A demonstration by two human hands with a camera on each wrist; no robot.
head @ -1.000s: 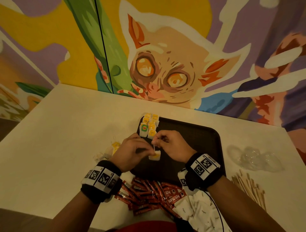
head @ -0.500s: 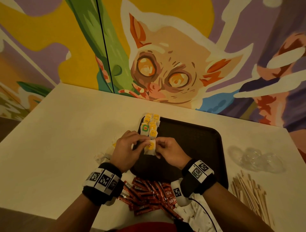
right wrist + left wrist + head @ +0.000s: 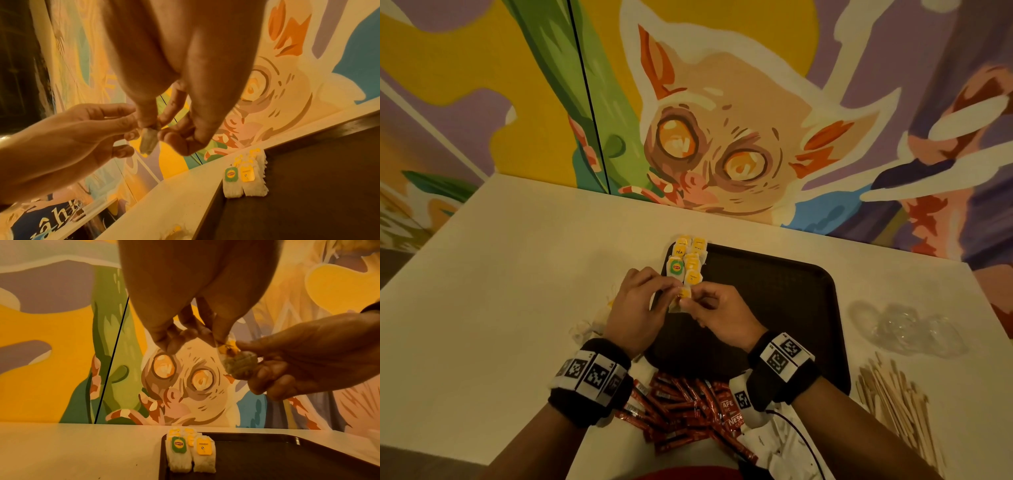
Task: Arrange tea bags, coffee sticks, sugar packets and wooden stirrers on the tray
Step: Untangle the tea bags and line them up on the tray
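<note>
— Two hands, what are they doing?
— Left hand (image 3: 640, 301) and right hand (image 3: 717, 313) are pinching one tea bag (image 3: 681, 298) above the tray (image 3: 774, 291), near the laid row (image 3: 688, 262).

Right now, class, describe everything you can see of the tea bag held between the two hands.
The tea bag is a small pale, fibrous paper pouch with a yellow tag at its top. It hangs in the air above the dark tray, clear of the rows already laid there. Left hand and right hand both pinch it by the fingertips.
</note>
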